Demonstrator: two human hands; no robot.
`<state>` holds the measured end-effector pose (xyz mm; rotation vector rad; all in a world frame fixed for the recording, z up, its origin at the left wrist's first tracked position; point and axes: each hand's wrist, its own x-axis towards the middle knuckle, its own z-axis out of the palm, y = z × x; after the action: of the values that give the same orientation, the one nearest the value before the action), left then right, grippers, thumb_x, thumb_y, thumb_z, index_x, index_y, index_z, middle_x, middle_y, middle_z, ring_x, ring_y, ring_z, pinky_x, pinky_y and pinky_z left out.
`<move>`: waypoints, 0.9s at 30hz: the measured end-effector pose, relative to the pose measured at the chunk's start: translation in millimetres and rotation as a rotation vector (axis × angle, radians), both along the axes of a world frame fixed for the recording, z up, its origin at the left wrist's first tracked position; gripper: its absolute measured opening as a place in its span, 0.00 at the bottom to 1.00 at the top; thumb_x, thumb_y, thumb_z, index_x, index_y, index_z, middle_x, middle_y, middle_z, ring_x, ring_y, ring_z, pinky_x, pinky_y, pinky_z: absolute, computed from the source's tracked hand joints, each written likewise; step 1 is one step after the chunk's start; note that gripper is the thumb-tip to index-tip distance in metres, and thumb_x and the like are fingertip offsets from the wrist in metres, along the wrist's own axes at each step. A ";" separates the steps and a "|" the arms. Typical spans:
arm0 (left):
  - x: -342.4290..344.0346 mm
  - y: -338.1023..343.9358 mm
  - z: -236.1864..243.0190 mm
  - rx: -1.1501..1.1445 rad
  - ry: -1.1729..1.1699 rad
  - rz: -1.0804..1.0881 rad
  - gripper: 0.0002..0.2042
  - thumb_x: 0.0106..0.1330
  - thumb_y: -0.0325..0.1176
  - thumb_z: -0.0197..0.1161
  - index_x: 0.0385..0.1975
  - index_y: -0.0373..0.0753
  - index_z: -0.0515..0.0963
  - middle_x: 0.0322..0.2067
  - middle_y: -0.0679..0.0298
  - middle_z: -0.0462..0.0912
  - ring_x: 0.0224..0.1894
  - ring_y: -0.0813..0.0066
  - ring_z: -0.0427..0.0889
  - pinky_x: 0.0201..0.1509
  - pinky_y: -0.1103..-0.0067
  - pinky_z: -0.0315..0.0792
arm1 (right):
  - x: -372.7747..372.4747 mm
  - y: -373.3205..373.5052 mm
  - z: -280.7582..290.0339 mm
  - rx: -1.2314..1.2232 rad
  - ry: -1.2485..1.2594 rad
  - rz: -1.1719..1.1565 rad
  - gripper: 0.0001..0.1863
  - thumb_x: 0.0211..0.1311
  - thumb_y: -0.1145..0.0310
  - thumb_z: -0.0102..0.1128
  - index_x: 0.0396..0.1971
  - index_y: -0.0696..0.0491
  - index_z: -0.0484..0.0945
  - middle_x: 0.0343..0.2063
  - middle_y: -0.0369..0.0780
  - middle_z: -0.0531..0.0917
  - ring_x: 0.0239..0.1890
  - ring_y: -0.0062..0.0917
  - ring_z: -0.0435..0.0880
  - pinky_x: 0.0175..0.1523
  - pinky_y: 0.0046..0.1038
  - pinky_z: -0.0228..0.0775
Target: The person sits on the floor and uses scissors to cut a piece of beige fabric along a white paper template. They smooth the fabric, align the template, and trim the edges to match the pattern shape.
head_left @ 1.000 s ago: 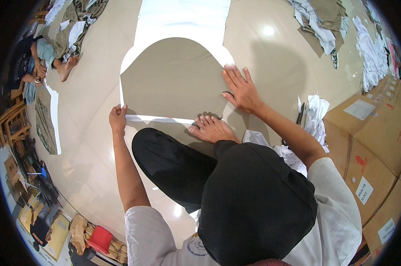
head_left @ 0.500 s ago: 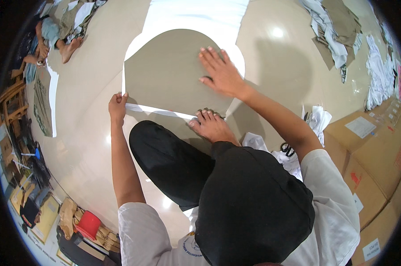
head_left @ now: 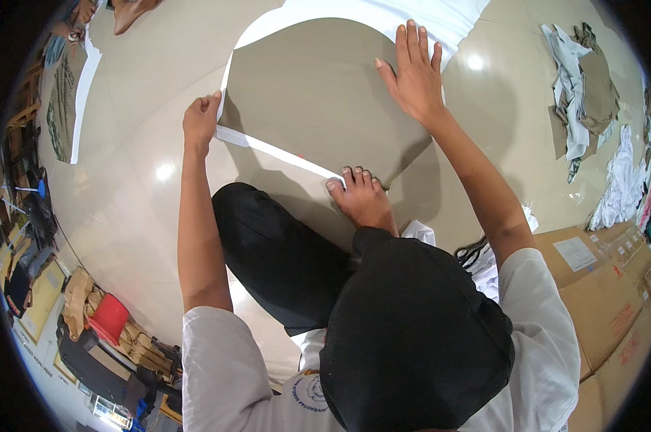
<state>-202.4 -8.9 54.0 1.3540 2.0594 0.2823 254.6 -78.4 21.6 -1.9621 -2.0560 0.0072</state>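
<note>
A flat grey-brown piece (head_left: pixel 318 93) with a rounded far edge lies on white cloth (head_left: pixel 271 27), which shows around it and along its near edge as a strip. My left hand (head_left: pixel 201 124) is closed at the left corner, thumb and fingers pinching the white cloth's edge. Flat and open, my right hand (head_left: pixel 415 72) rests at the upper right rim of the brown piece, fingertips reaching over the white cloth. My bare foot (head_left: pixel 361 198) presses the near edge, toes on the end of the white strip.
Cardboard boxes (head_left: pixel 592 295) stand at the right, with white cloth and black-handled scissors (head_left: pixel 473 252) beside my knee. Cloth scraps (head_left: pixel 585 93) lie at the far right. Another person's foot (head_left: pixel 131 13) and a camouflage-patterned piece (head_left: pixel 66 108) are at the far left.
My right hand has slid away from me and right, from on the brown piece to its rim. My left hand keeps its pinch at the corner. The whole view has shifted and turned slightly.
</note>
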 end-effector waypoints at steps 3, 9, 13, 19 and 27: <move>12.2 14.7 -1.4 0.157 -0.054 -0.029 0.21 0.75 0.49 0.73 0.48 0.32 0.88 0.41 0.57 0.93 0.43 0.67 0.91 0.54 0.72 0.82 | -15.2 20.7 6.0 0.001 -0.023 0.035 0.41 0.82 0.45 0.57 0.80 0.60 0.64 0.82 0.53 0.63 0.85 0.50 0.58 0.85 0.60 0.45; 48.6 31.7 -11.5 0.320 -0.028 -0.087 0.17 0.74 0.45 0.75 0.46 0.35 0.88 0.38 0.60 0.93 0.39 0.70 0.90 0.49 0.73 0.83 | -82.0 94.2 17.5 -0.017 0.263 0.343 0.28 0.79 0.68 0.58 0.73 0.63 0.72 0.75 0.54 0.72 0.80 0.52 0.66 0.83 0.55 0.56; 57.1 36.4 -16.0 0.320 -0.041 -0.041 0.14 0.73 0.41 0.77 0.45 0.37 0.88 0.36 0.62 0.92 0.36 0.73 0.89 0.45 0.74 0.82 | -138.2 156.1 12.3 0.016 0.403 0.515 0.18 0.73 0.75 0.60 0.59 0.63 0.84 0.60 0.54 0.85 0.66 0.50 0.80 0.73 0.50 0.70; 59.7 31.3 -20.2 0.360 -0.028 -0.040 0.10 0.73 0.37 0.77 0.43 0.37 0.89 0.37 0.63 0.91 0.36 0.74 0.88 0.44 0.74 0.82 | -172.8 199.3 28.6 -0.184 0.379 0.666 0.14 0.70 0.73 0.65 0.51 0.56 0.91 0.53 0.52 0.88 0.62 0.46 0.83 0.69 0.48 0.75; 65.8 22.4 -18.4 0.441 -0.068 -0.034 0.09 0.73 0.34 0.77 0.44 0.35 0.88 0.38 0.61 0.91 0.37 0.73 0.88 0.47 0.74 0.83 | -177.6 204.4 34.9 -0.298 0.348 0.649 0.11 0.72 0.70 0.66 0.47 0.58 0.92 0.52 0.50 0.90 0.61 0.44 0.85 0.67 0.47 0.77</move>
<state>-136.6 13.5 35.6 1.6050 1.9857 0.7929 77.1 126.0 56.5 -1.2142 -2.4291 0.7687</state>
